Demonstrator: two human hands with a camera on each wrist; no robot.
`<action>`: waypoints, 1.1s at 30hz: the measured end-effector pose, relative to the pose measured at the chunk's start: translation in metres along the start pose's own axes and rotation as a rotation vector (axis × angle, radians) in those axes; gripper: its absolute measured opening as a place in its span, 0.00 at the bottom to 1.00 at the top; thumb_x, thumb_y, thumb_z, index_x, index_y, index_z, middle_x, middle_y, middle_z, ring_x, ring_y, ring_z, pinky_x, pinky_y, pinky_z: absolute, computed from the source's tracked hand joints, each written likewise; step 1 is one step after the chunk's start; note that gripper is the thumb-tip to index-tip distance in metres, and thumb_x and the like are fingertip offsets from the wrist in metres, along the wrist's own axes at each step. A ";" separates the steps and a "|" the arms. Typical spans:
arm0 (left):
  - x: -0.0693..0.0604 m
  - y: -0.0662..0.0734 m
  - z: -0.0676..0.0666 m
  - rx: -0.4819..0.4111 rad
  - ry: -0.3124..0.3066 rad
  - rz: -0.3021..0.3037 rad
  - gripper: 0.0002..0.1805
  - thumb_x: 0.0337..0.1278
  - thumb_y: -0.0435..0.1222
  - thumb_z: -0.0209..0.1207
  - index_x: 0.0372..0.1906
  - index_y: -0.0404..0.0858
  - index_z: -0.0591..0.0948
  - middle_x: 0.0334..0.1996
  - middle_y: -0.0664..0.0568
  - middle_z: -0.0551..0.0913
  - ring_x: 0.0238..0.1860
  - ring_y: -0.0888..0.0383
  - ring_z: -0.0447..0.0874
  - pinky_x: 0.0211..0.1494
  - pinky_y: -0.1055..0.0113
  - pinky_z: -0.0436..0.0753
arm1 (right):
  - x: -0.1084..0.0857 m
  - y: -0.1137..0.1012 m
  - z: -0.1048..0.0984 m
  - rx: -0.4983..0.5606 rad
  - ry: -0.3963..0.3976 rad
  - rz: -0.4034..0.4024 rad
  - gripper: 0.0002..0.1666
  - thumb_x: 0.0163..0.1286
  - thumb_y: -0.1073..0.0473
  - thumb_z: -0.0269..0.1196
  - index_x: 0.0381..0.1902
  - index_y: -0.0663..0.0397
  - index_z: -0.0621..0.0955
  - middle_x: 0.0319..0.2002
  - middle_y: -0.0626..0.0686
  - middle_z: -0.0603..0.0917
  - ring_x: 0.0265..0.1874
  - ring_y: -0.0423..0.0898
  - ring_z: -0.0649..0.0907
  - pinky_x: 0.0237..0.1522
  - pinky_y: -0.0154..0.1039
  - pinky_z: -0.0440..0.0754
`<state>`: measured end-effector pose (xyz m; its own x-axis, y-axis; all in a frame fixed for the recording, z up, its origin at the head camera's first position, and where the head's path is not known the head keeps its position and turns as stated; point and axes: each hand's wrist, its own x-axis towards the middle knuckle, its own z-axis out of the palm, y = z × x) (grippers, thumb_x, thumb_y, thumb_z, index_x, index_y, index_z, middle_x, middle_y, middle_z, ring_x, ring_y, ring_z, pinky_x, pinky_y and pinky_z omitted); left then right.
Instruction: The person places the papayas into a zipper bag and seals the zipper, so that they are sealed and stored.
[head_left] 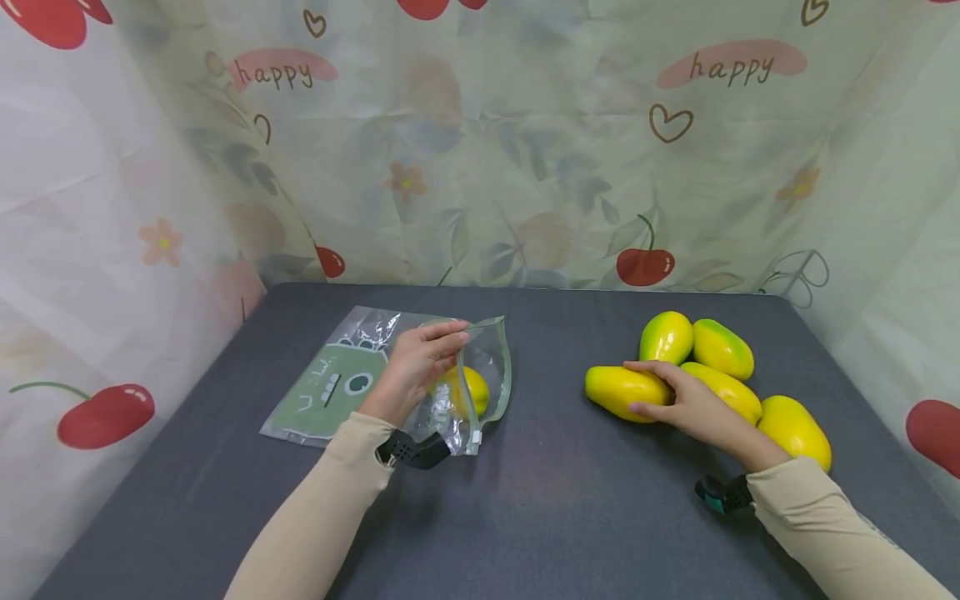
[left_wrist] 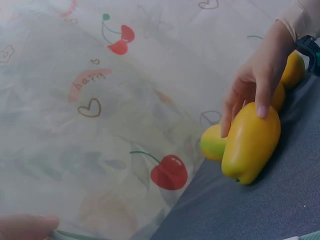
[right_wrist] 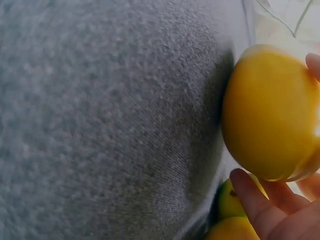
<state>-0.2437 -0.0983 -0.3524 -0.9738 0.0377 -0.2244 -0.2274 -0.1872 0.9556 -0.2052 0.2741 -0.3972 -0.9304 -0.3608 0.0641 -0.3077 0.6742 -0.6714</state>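
Note:
My left hand [head_left: 412,371] pinches the upper rim of a clear zip bag [head_left: 408,321] with a green cartoon-face print, holding its mouth apart. One yellow mango [head_left: 475,390] lies inside the bag near the opening, partly behind the plastic. On the right, my right hand [head_left: 693,404] grips a yellow mango [head_left: 617,392] with a greenish tip, thumb on one side and fingers on the other. The left wrist view shows this mango [left_wrist: 252,145] under the right hand [left_wrist: 257,82]. It fills the right side of the right wrist view, close to the dark cloth.
Several more mangoes sit around the right hand: two greenish ones [head_left: 666,337] behind it, one yellow mango [head_left: 723,392] beside it and another [head_left: 797,432] near the wrist. A dark grey cloth [head_left: 555,517] covers the table. Printed curtains [head_left: 495,167] enclose the back and sides.

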 end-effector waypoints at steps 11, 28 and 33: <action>-0.001 0.000 0.000 0.006 0.002 -0.001 0.18 0.59 0.30 0.64 0.55 0.33 0.81 0.43 0.54 0.81 0.37 0.61 0.78 0.39 0.74 0.81 | 0.000 -0.007 0.003 0.005 -0.013 -0.014 0.40 0.64 0.45 0.66 0.69 0.56 0.68 0.66 0.57 0.72 0.61 0.55 0.73 0.61 0.57 0.68; 0.000 -0.001 0.001 0.003 0.003 0.000 0.18 0.58 0.30 0.64 0.54 0.33 0.81 0.41 0.54 0.82 0.38 0.60 0.79 0.40 0.74 0.82 | 0.001 -0.017 -0.001 -0.008 0.015 -0.004 0.40 0.63 0.43 0.67 0.68 0.51 0.69 0.66 0.54 0.73 0.58 0.50 0.75 0.58 0.47 0.72; 0.000 0.001 0.001 0.008 0.004 -0.006 0.18 0.59 0.31 0.64 0.54 0.33 0.82 0.40 0.55 0.82 0.39 0.59 0.79 0.40 0.74 0.82 | 0.001 -0.028 -0.008 0.010 0.023 0.000 0.39 0.64 0.42 0.65 0.69 0.46 0.68 0.66 0.53 0.72 0.53 0.48 0.75 0.52 0.39 0.75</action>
<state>-0.2435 -0.0976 -0.3516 -0.9723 0.0351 -0.2311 -0.2336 -0.1795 0.9556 -0.1996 0.2599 -0.3720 -0.9349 -0.3457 0.0808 -0.3057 0.6681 -0.6784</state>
